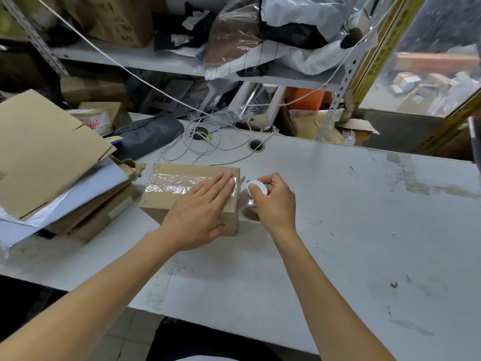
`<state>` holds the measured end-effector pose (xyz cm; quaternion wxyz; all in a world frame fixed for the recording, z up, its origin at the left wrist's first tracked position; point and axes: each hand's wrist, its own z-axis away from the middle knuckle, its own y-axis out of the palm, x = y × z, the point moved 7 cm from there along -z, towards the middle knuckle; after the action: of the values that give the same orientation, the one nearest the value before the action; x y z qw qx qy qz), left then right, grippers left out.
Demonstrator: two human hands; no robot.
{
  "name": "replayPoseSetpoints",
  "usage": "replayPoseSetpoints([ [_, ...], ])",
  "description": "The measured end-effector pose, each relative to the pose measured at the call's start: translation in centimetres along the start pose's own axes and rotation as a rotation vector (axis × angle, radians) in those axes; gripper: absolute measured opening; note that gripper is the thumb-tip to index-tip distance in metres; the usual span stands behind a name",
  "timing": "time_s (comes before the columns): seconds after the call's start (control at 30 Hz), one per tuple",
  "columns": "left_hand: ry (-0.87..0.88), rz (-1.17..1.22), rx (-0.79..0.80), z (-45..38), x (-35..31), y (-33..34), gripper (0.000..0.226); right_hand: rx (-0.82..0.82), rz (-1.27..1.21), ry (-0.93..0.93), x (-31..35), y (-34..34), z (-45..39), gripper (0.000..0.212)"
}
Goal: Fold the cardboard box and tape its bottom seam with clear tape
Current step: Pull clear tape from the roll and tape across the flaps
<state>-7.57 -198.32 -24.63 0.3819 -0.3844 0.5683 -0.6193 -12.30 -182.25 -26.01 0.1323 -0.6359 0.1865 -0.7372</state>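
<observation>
Cardboard box (166, 201) on white table (338, 204), clear tape (171, 184) along its top seam, left hand (200, 212) flat on box, fingers together, right hand (273, 201) just right of box, fingers clamped on tape roll (252, 213) and small white disc (257, 188).

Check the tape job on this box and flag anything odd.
The clear tape on the cardboard box is wrinkled and bubbled near its left end, not flat. The left hand presses its right end.
</observation>
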Motion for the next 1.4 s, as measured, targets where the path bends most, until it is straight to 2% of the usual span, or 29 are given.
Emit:
replayPoseSetpoints([
  [0.13,-0.002,0.003,-0.005,0.0,0.0,0.0,0.098,0.025,0.043,-0.027,0.3,0.2,0.3,0.013],
  [0.23,-0.009,0.002,0.002,0.0,0.1,0.0,0.098,0.164,0.048,-0.063,-0.2,0.8,1.0,0.007],
  [0.33,-0.008,0.005,0.006,0.0,0.1,0.0,0.099,0.267,-0.019,0.012,-2.3,1.0,2.0,0.007],
  [0.57,-0.013,-0.003,0.007,0.0,0.1,0.1,0.099,0.180,-0.255,0.132,-4.2,-1.7,0.3,0.006],
  [0.67,-0.027,0.006,0.014,0.0,0.3,0.3,0.099,0.176,-0.445,0.201,-4.8,-2.3,-0.4,0.006],
  [0.73,-0.032,0.007,0.017,0.0,0.4,0.3,0.100,0.101,-0.512,0.222,-5.8,-3.7,-1.0,0.006],
  [0.87,-0.028,0.005,0.004,0.0,0.3,0.3,0.100,-0.023,-0.224,0.247,-10.7,-6.0,-2.6,0.018],
  [1.0,-0.039,0.001,0.010,0.0,0.2,0.1,0.102,0.083,0.021,0.319,-14.2,-5.7,-2.9,0.044],
  [1.17,-0.047,-0.001,0.019,0.0,0.3,0.1,0.103,0.146,0.047,0.351,-14.4,-5.0,-2.5,0.059],
  [1.3,-0.049,-0.006,0.027,0.0,0.3,0.1,0.103,0.138,0.107,0.192,-12.7,-4.6,-1.9,0.060],
  [1.4,-0.046,-0.004,0.025,0.1,0.2,0.0,0.102,0.292,0.139,0.017,-10.1,-3.2,-1.7,0.062],
])
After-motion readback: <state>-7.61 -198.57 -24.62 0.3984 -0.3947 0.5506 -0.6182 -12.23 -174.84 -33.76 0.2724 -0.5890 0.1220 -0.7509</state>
